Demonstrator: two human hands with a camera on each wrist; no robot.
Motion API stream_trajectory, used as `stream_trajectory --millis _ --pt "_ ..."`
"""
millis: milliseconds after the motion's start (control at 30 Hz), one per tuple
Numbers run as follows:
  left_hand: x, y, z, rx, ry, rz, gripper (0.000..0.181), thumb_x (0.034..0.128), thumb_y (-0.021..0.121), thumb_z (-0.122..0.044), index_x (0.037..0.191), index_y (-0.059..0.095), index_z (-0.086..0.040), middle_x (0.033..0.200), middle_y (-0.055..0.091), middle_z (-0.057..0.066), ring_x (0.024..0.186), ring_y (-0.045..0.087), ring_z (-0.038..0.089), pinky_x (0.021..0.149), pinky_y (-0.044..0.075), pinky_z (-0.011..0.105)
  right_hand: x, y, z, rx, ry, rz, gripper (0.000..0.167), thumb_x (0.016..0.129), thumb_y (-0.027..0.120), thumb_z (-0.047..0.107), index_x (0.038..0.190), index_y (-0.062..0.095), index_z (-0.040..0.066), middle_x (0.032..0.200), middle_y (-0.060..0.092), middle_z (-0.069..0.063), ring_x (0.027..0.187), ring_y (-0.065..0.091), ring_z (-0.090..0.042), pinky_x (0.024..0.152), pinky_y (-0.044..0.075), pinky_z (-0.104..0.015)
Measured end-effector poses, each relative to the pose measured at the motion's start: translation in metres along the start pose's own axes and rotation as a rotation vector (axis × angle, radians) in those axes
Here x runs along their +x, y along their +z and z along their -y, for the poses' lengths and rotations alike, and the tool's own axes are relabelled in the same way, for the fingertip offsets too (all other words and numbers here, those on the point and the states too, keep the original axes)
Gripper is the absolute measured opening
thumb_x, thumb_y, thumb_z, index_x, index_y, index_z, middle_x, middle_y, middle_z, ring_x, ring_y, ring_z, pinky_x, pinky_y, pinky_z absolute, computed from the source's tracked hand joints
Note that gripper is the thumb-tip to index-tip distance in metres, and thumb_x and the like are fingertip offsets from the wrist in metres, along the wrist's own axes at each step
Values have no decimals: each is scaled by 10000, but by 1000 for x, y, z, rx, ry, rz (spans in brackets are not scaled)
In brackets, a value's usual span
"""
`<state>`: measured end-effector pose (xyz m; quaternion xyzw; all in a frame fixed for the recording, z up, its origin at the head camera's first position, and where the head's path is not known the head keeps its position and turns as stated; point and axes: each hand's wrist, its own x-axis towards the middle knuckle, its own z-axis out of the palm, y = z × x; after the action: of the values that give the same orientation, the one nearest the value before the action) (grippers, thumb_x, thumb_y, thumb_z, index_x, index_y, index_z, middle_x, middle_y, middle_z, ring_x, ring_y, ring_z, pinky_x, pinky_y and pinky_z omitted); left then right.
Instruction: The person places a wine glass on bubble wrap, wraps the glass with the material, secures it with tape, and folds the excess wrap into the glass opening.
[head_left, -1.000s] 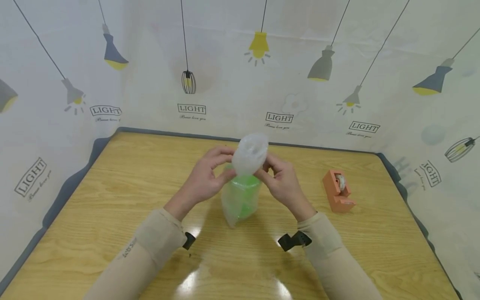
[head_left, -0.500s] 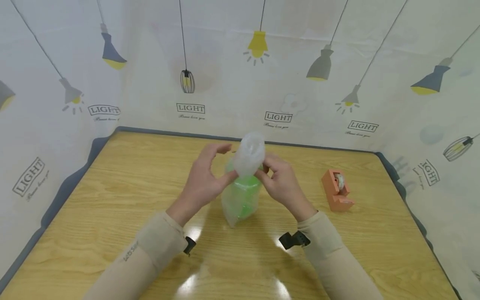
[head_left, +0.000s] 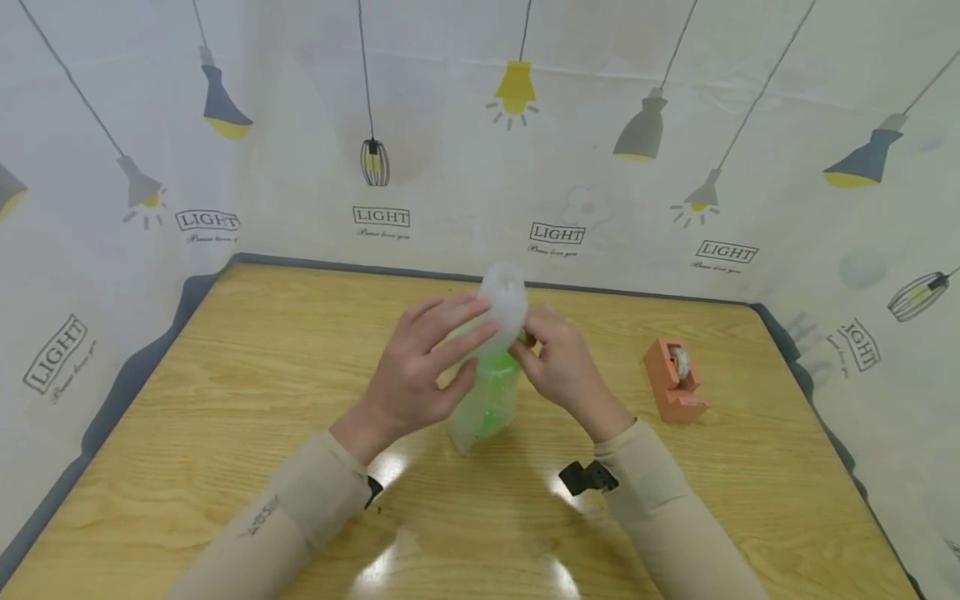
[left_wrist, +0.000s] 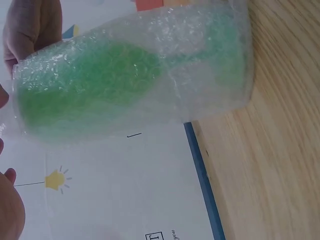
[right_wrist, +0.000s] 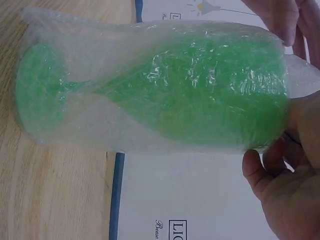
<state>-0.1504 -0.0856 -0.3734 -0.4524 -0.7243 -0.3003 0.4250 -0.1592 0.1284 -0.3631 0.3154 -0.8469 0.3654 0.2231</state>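
A green goblet [right_wrist: 220,85] stands upright inside a tube of clear bubble wrap [right_wrist: 95,125], its foot, thin stem and bowl showing through. The wrap's loose top end [head_left: 502,296] sticks up above the bowl. My left hand [head_left: 416,367] is on the left of it, its nearly straight fingers resting against that loose end and the thumb apart from them. On the other side, my right hand [head_left: 562,362] pinches the wrap near the rim of the bowl; its fingertips are partly hidden behind the wrap in the head view.
An orange tape dispenser [head_left: 671,383] with a roll of clear tape stands to the right on the wooden table [head_left: 225,375]. A fabric backdrop [head_left: 450,100] printed with lamps rises behind the table's dark-edged far side.
My left hand first lifted its fingers off the wrap, then laid them across the front of its top end, which now looks narrower. The right hand has barely moved.
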Motion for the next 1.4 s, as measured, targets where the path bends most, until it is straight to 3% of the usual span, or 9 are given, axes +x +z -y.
stream_trajectory --millis 133,333,500,600,767,1100,1300,1400 --pt "-2 -2 1 32 -1 78 488 877 710 -154 1351 642 -64 1416 615 150 1354 548 334 1104 439 560 -1 -1 0 15 -5 8 143 890 765 -21 1029 734 -39 908 709 -146 760 594 -242 656 551 -386" --pt "-5 -2 2 56 -13 142 549 940 694 -361 1394 615 -62 1450 590 139 1383 525 316 1142 401 567 -7 -2 -5 89 -27 -21 261 884 764 -59 1140 718 -48 1180 664 -184 774 567 -210 660 502 -254" --pt "-8 -1 3 56 -32 184 700 838 816 -395 1413 597 -62 1461 575 137 1398 508 313 1152 386 566 -9 -2 -8 181 -62 -60 579 893 719 -109 1441 537 -54 1190 605 -188 772 537 -180 689 486 -219" --pt "-10 -2 4 52 -38 210 828 747 902 -404 1427 578 -59 1477 557 139 1411 491 316 1154 379 569 -10 -3 -10 250 -104 -78 661 889 660 -148 1509 452 -50 1214 599 -207 769 567 -180 702 525 -216" --pt "-12 -3 5 33 -49 244 935 672 973 -357 1452 548 -63 1513 526 131 1436 465 309 1150 380 588 -11 -6 -11 331 -140 -64 643 905 608 -142 1519 468 -11 1365 577 -215 807 624 -200 753 573 -229" --pt "-18 -1 5 27 -39 232 854 712 933 -375 1424 583 -57 1478 567 127 1397 511 309 1143 395 567 -14 -10 -11 314 -133 -47 399 1043 598 93 1428 585 -12 1450 567 -173 927 642 -169 814 579 -231" --pt "-21 -1 6 17 -50 231 830 724 920 -378 1403 579 -46 1450 591 122 1380 528 310 1147 390 573 -12 -9 -8 308 -116 -50 343 990 667 23 1328 667 -34 1393 629 -171 1011 635 -147 804 566 -224" --pt "-23 0 6 -8 -68 223 843 712 929 -354 1393 547 -34 1439 594 139 1372 537 318 1146 386 583 -12 -8 -6 296 -115 -60 338 933 704 -42 1271 700 -44 1349 661 -176 1121 643 -189 895 575 -254"
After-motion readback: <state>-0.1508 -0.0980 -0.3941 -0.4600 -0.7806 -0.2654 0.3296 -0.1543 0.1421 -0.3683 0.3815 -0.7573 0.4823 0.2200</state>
